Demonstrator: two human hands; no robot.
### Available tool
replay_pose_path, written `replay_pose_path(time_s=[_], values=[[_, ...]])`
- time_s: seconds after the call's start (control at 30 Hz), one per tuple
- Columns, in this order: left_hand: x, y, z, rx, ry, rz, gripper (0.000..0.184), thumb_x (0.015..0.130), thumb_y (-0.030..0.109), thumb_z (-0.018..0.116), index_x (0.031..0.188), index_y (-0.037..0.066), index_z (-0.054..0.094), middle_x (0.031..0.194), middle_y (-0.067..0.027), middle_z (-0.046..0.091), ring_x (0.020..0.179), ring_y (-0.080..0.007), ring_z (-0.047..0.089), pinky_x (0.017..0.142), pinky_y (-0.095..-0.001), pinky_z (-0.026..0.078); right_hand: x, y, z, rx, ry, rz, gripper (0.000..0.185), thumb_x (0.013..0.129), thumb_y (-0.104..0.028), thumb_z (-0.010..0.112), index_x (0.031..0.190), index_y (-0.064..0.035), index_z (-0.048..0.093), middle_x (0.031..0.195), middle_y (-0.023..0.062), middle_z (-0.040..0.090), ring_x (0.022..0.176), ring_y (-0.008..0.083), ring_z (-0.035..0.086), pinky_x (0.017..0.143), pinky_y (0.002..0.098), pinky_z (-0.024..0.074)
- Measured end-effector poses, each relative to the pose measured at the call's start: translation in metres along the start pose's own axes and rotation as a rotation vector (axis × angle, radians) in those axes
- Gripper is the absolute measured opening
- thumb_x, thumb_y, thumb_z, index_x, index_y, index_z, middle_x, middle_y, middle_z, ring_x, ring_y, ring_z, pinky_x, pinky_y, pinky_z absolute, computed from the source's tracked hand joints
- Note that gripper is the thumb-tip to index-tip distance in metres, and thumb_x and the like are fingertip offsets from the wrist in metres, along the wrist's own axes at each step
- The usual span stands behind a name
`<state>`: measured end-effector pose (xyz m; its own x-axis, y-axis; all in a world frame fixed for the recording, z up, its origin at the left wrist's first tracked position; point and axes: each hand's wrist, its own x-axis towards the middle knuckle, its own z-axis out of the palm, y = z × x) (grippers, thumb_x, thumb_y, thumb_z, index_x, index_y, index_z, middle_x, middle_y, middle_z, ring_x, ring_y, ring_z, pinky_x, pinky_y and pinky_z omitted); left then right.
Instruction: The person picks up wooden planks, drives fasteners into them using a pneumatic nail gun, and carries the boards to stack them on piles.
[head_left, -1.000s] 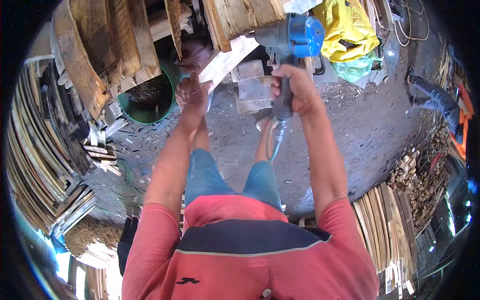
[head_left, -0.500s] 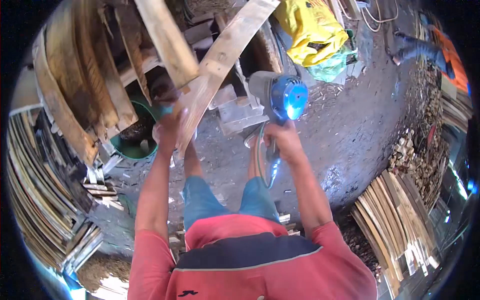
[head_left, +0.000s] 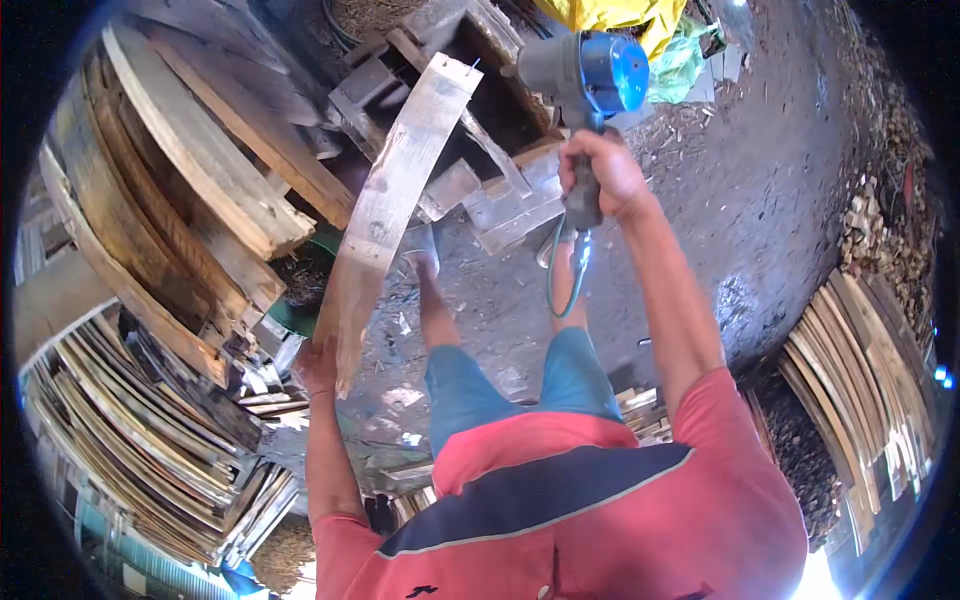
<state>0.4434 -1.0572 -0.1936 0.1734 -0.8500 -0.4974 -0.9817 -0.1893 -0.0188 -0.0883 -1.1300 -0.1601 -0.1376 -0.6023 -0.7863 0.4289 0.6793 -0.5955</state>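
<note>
Head cam: you've pulled that long, pale wooden board closer, left hand gripping its near end, right hand clutching the blue-grey metal nail gun; neither looks free.

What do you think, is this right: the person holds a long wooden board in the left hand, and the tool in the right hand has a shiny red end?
Not quite: the tool has a shiny blue end, not a red one, as the head view shows. The rest is right: the left hand holds a long wooden board, and the tool is in the right hand.
</note>
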Motion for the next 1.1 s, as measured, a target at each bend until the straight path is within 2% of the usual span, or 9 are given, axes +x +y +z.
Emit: replay_pose_path(time_s=[0.3, 0.53, 0.63, 0.7, 0.77, 0.8, 0.9, 1.03, 1.1], values=[[0.012, -0.001, 0.000, 0.056, 0.020, 0.029, 0.061, 0.072, 0.066, 0.061, 0.074, 0.005, 0.062, 0.068, -0.0212, 0.062, 0.068, -0.0400, 0.061, 0.061, -0.0468, 0.048, 0.064, 0.009, -0.006, 0.211, -0.088, 0.101, 0.018, 0.076, -0.016, 0.058, 0.064, -0.0030, 0.053, 0.056, 0.0070, 0.052, 0.047, 0.0174, 0.052, 0.046, 0.0338, 0.0459], [0.019, -0.022, 0.014, -0.012, 0.026, 0.101, 0.052, 0.073, 0.056, 0.067, 0.076, 0.005, 0.062, 0.067, -0.0188, 0.062, 0.064, -0.0382, 0.060, 0.058, -0.0444, 0.047, 0.084, 0.006, -0.014, 0.264, -0.177, 0.227, 0.013, 0.079, -0.016, 0.052, 0.072, -0.0055, 0.049, 0.064, 0.0034, 0.049, 0.053, 0.0156, 0.051, 0.054, 0.0330, 0.0464], [0.020, -0.024, 0.019, -0.079, 0.036, 0.100, 0.052, 0.073, 0.056, 0.067, 0.077, 0.004, 0.061, 0.067, -0.0190, 0.062, 0.064, -0.0379, 0.060, 0.058, -0.0433, 0.048, 0.092, -0.009, -0.029, 0.341, -0.253, 0.329, 0.018, 0.078, -0.020, 0.058, 0.069, -0.0059, 0.052, 0.061, 0.0038, 0.053, 0.050, 0.0150, 0.050, 0.052, 0.0332, 0.0457], [0.022, -0.020, 0.016, 0.003, 0.004, 0.095, 0.040, 0.074, 0.047, 0.070, 0.076, 0.008, 0.062, 0.070, -0.0151, 0.063, 0.067, -0.0353, 0.061, 0.060, -0.0431, 0.048, 0.099, -0.022, -0.041, 0.297, -0.284, 0.305, 0.019, 0.079, -0.024, 0.059, 0.074, -0.0060, 0.053, 0.063, 0.0038, 0.055, 0.051, 0.0157, 0.052, 0.052, 0.0330, 0.0472], [0.024, -0.016, 0.015, 0.058, -0.002, 0.095, 0.041, 0.074, 0.048, 0.070, 0.076, 0.008, 0.062, 0.070, -0.0156, 0.062, 0.067, -0.0356, 0.060, 0.061, -0.0434, 0.047, 0.104, -0.042, -0.045, 0.120, -0.131, 0.364, 0.024, 0.080, -0.028, 0.063, 0.074, -0.0060, 0.054, 0.063, 0.0044, 0.056, 0.052, 0.0161, 0.054, 0.050, 0.0307, 0.0486], [0.025, -0.020, 0.018, 0.080, 0.005, 0.112, 0.041, 0.073, 0.048, 0.070, 0.076, 0.008, 0.062, 0.070, -0.0156, 0.062, 0.068, -0.0355, 0.060, 0.061, -0.0435, 0.047, 0.107, -0.047, -0.048, -0.028, -0.079, 0.270, 0.023, 0.082, -0.029, 0.065, 0.088, -0.0079, 0.057, 0.064, 0.0044, 0.056, 0.051, 0.0141, 0.055, 0.046, 0.0281, 0.0479], [0.027, -0.033, 0.030, 0.116, 0.006, 0.093, 0.042, 0.071, 0.050, 0.071, 0.076, 0.009, 0.063, 0.072, -0.0151, 0.064, 0.068, -0.0346, 0.061, 0.062, -0.0431, 0.048, 0.125, -0.061, -0.061, -0.558, -0.070, -0.080, 0.027, 0.078, -0.026, 0.070, 0.080, -0.0040, 0.055, 0.061, 0.0042, 0.056, 0.046, 0.0142, 0.055, 0.043, 0.0282, 0.0471], [0.034, -0.039, 0.036, -0.051, -0.074, -0.049, 0.040, 0.070, 0.047, 0.073, 0.080, 0.009, 0.065, 0.073, -0.0125, 0.065, 0.068, -0.0313, 0.062, 0.062, -0.0408, 0.049, 0.165, -0.084, -0.087, -0.663, -0.140, 0.084, 0.017, 0.074, -0.016, 0.066, 0.070, -0.0045, 0.055, 0.058, 0.0047, 0.055, 0.043, 0.0124, 0.054, 0.039, 0.0282, 0.0459], [0.039, -0.028, 0.034, -0.112, 0.120, 0.162, 0.038, 0.071, 0.033, 0.079, 0.070, 0.001, 0.058, 0.058, -0.0095, 0.058, 0.052, -0.0205, 0.054, 0.052, -0.0342, 0.044, 0.178, -0.094, -0.092, -0.697, -0.180, 0.127, 0.021, 0.074, -0.020, 0.064, 0.068, -0.0034, 0.053, 0.056, 0.0051, 0.054, 0.043, 0.0141, 0.054, 0.039, 0.0291, 0.0460]])
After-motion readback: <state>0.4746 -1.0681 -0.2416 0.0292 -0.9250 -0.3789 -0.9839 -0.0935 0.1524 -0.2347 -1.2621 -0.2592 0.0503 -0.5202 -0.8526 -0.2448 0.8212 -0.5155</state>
